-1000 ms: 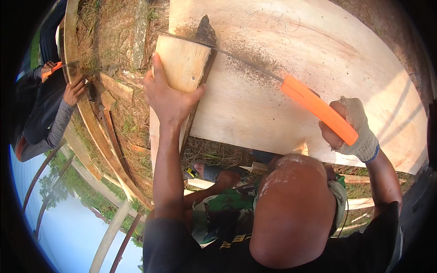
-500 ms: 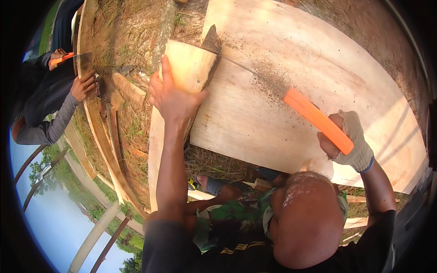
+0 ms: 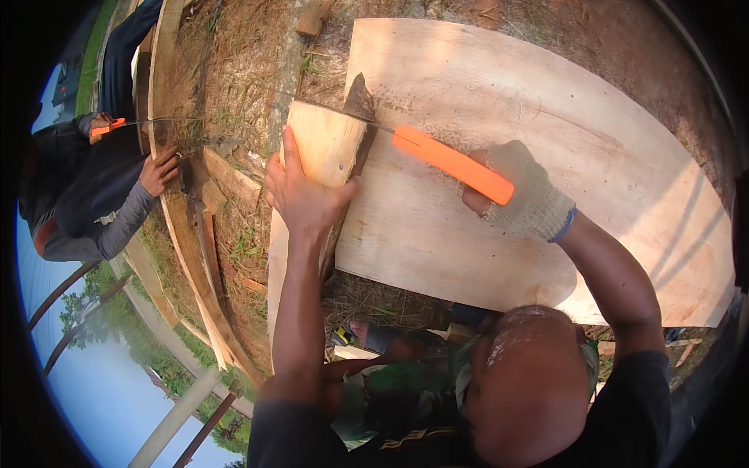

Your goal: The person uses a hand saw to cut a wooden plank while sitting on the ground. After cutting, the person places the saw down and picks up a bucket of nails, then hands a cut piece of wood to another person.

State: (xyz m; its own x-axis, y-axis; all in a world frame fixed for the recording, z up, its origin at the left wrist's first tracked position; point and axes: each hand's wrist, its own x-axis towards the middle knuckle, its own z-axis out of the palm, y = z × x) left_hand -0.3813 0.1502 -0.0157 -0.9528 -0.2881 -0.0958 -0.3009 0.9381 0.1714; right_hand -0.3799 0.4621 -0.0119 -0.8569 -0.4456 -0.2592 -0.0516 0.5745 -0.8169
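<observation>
Fingers of bare left hand [image 3: 304, 195] spread flat on pale cut strip of plywood [image 3: 316, 168]; gloved right hand [image 3: 527, 199] clenched round orange-handled handsaw [image 3: 449, 162].
Strip likely light, stiff, splintery; best pinned near the cut. It lies beside the large plywood sheet [image 3: 546, 125], on grassy dirt outdoors; another person [image 3: 94, 187] saws nearby.

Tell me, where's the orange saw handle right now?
In the head view, the saw handle sits right of centre, gripped by the gloved right hand over the plywood, just right of the plank under the left hand.
</observation>
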